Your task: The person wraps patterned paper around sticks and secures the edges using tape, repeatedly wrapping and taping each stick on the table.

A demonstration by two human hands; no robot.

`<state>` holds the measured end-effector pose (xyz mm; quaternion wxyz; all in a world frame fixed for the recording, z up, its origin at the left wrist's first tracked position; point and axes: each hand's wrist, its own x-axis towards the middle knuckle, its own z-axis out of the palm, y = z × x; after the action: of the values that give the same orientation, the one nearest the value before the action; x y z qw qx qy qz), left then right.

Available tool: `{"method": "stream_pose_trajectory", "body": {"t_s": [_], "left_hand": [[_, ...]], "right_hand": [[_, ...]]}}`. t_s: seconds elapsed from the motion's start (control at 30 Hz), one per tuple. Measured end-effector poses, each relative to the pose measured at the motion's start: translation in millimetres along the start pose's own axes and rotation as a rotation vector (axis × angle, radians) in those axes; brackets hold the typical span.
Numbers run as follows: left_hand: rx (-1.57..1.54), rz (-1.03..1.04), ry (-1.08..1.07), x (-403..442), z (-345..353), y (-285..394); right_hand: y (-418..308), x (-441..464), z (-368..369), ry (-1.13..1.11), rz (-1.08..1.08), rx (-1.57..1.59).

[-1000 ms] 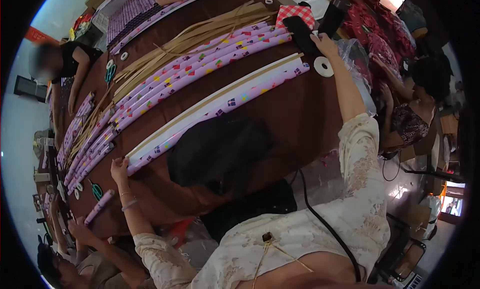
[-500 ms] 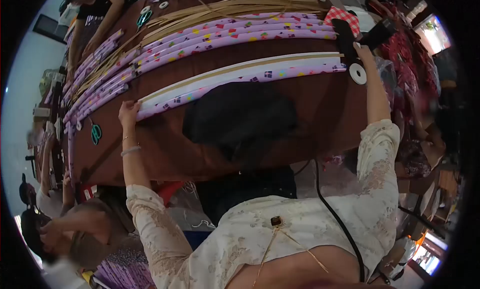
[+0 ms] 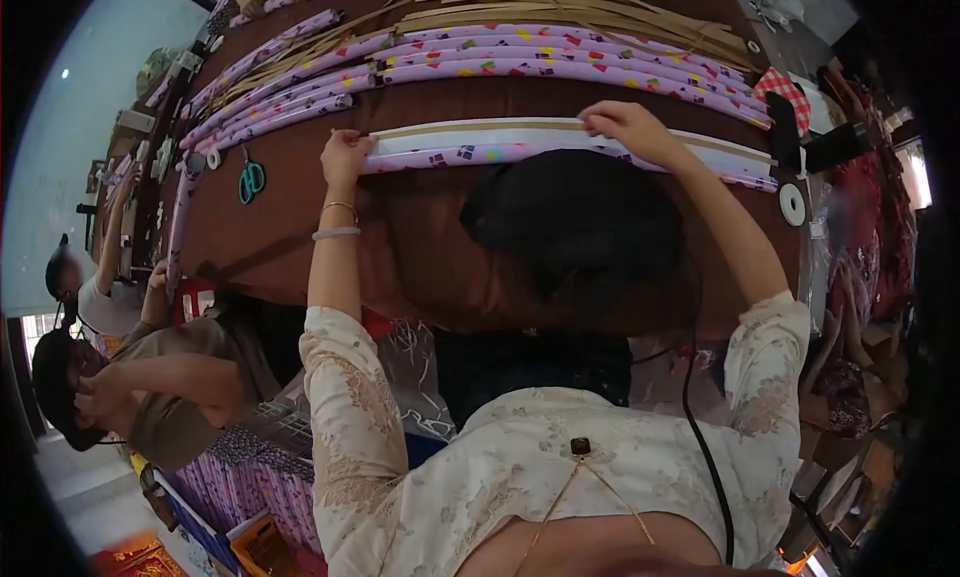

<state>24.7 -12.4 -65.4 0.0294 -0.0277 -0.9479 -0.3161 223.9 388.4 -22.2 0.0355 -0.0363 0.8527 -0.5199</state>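
Note:
A roll of purple patterned wrapping paper (image 3: 520, 152) lies across the table in front of me, its white inner side turned up along the far edge. Along that white band runs a narrow brown strip (image 3: 480, 127). My left hand (image 3: 345, 157) is closed at the left end of the paper, with the fingers pinched together. Over the middle of the brown strip, my right hand (image 3: 635, 132) has its thumb and fingers bent together on it. A dark rounded shape (image 3: 580, 217) blocks part of the table below the roll.
Several finished-looking purple rolls (image 3: 560, 62) and loose brown strips (image 3: 580, 12) lie behind. Teal scissors (image 3: 251, 180) rest at left, a white tape roll (image 3: 792, 205) at right near a black holder (image 3: 835, 147). Other people (image 3: 150, 377) sit at left.
My right hand has moved left from the right end of the paper to the middle of the brown strip. My left hand stays at the left end. The view has shifted.

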Motion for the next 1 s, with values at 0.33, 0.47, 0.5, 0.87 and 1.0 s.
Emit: {"method": "stream_pose_trajectory", "body": {"t_s": [0.33,0.47,0.5,0.87,1.0], "left_hand": [[-0.042,-0.03,0.037,-2.8,5.7,-3.4],[-0.012,-0.013,0.041,-5.7,1.0,0.5],[-0.015,-0.016,0.034,-6.7,0.8,1.4],[-0.037,-0.026,0.0,6.4,7.3,-13.3],[-0.045,0.034,0.007,9.2,8.6,-21.5]], "right_hand": [[-39.4,139.1,127.8,-0.158,-0.041,-0.083],[-44.4,130.9,124.4,-0.117,-0.054,-0.216],[-44.2,126.7,119.2,-0.121,-0.046,-0.217],[3.5,80.6,61.9,-0.067,0.149,-0.055],[12.6,57.1,41.2,-0.013,0.195,-0.049]]}}
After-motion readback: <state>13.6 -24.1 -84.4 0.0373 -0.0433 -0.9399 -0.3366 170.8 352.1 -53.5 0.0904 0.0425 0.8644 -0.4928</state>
